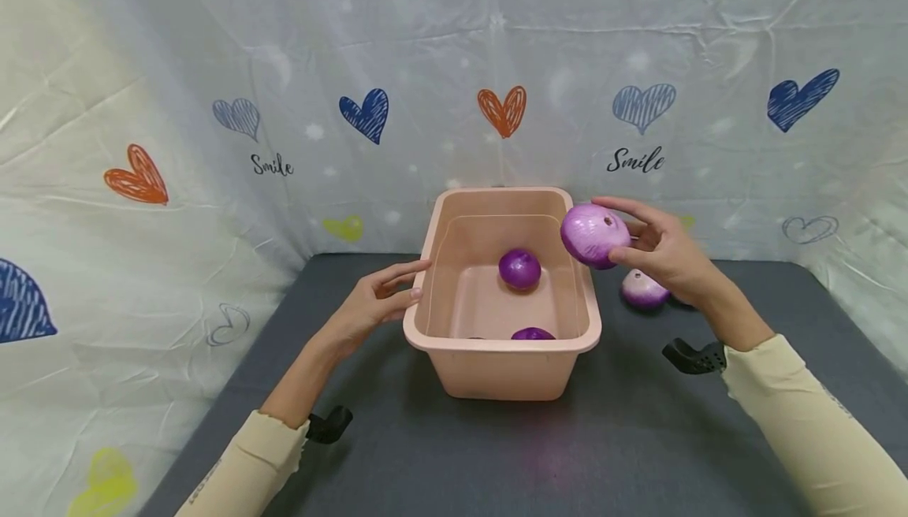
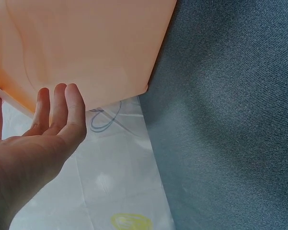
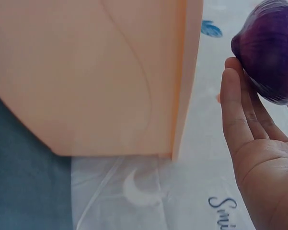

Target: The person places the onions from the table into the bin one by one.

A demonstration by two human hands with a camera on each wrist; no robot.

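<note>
Dark grey cloth covers the tabletop (image 1: 624, 454), backed by a white plastic sheet printed with hearts and the word "Smile" (image 1: 496, 68).

Right hand (image 1: 667, 253): fingers and thumb curled round a large, round, pale-purple onion (image 1: 594, 235), held in the air just above the right rim of the peach-pink rectangular plastic tub (image 1: 496, 371). The right wrist view shows the fingers (image 3: 237, 115) cupping the onion's underside.

Left hand (image 1: 376, 300): fingers straight and relaxed, tips touching the tub's left wall just under the rim, holding nothing; the left wrist view confirms the fingers (image 2: 62, 115) lie against the tub's side.

Inside the tub: one dark purple onion (image 1: 519, 268) on the floor near the middle, a second dark purple onion (image 1: 532, 334) against the near wall. Right of the tub, on the cloth, lies a purple-and-white onion (image 1: 641, 290), just behind the right hand.

Handling judgement: the held onion looks firm, moderately heavy and smooth, with a dry, papery skin that may slip or flake. A wide grip spanning its broadest part should suit it best.

Hidden or unclear: the tub's near wall cuts off most of the second onion inside and the floor beside it. The right hand covers part of the onion on the cloth. Black clips at both wrists are only partly visible.
</note>
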